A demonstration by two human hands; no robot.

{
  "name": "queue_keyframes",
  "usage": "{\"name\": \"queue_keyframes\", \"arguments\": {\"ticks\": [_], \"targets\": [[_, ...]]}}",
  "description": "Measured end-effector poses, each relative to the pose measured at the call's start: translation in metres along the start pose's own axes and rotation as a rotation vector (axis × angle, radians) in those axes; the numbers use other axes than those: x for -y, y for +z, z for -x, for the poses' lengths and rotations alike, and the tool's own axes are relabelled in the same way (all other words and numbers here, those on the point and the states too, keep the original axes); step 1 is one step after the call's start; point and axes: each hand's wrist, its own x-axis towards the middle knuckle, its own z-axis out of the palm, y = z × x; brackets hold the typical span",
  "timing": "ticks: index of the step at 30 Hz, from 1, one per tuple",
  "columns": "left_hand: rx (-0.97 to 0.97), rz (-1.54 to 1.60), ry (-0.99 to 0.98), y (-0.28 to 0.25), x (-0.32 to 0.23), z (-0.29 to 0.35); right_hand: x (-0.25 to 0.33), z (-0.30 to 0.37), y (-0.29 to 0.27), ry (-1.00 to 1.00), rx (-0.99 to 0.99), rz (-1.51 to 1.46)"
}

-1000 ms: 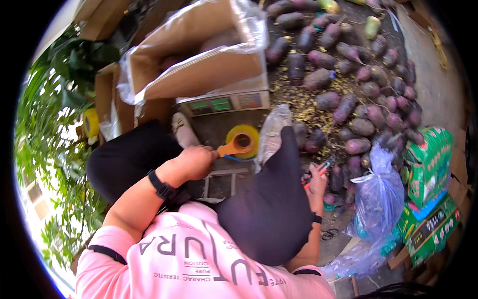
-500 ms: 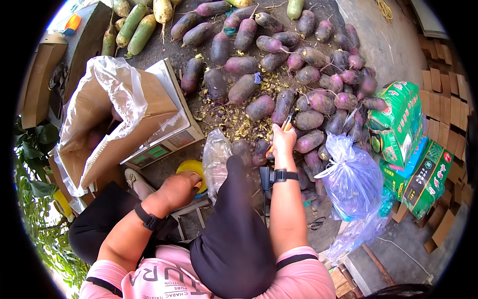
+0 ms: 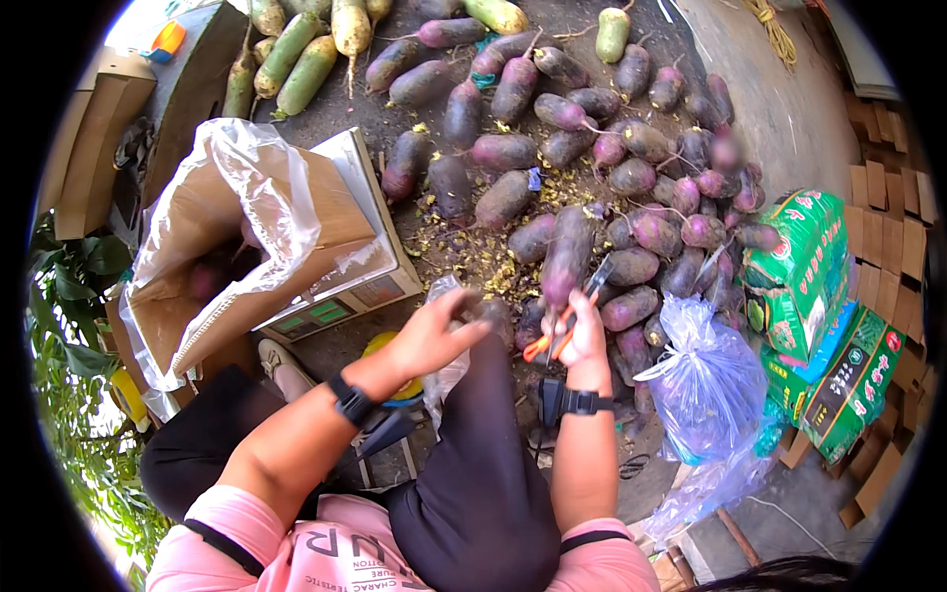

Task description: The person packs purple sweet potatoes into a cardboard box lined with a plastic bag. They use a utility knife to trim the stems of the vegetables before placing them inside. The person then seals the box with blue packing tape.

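My right hand (image 3: pixel 584 337) is closed around orange-handled snips (image 3: pixel 598 280), their blades pointing up and away. The same hand also seems to pinch the root end of a purple radish (image 3: pixel 567 259), which is lifted and slightly blurred. My left hand (image 3: pixel 446 331) is held over my knee and a clear plastic bag (image 3: pixel 446 380), holding nothing, its fingers apart and partly smeared by motion. More purple radishes (image 3: pixel 503 199) lie spread on the ground ahead, among yellowish leaf scraps (image 3: pixel 493 259).
At left, a cardboard box (image 3: pixel 330 202) lined with clear plastic sits on a scale (image 3: pixel 390 266), with some radishes inside. A yellow bowl (image 3: pixel 380 345) is below it. Green-white radishes (image 3: pixel 308 74) lie far left. At right are a tied bluish plastic bag (image 3: pixel 705 380) and green packages (image 3: pixel 799 276).
My left hand has risen from the yellow bowl and moved right, toward my knee. My right hand has drawn back nearer, and a purple radish has come up off the pile with it.
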Motion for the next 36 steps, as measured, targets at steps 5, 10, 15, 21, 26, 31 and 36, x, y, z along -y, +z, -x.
{"name": "queue_keyframes", "arguments": {"ticks": [5,10,15,21,26,31,36], "targets": [[0.124,0.784,0.043,0.012,-0.04,-0.049,-0.005,0.036,0.035,0.033,0.281,0.222],[-0.13,0.667,-0.057,0.011,-0.038,-0.046,-0.011,0.049,0.053,-0.078,0.016,0.524],[-0.322,0.097,0.129,0.012,-0.016,-0.044,0.005,0.061,0.071,-0.713,-0.184,1.321],[-0.3,-0.088,0.185,0.014,-0.024,-0.035,0.026,0.056,0.084,-0.914,-0.132,1.717],[-0.058,-0.047,0.36,0.015,-0.041,-0.021,0.028,0.027,0.041,-0.528,-0.237,1.976],[-0.184,0.041,0.152,0.015,-0.045,-0.011,0.014,0.032,0.011,-0.451,-0.277,1.599],[-0.339,0.128,-0.116,-0.003,0.012,0.027,-0.016,0.073,0.015,-0.364,-0.247,1.513]]}}
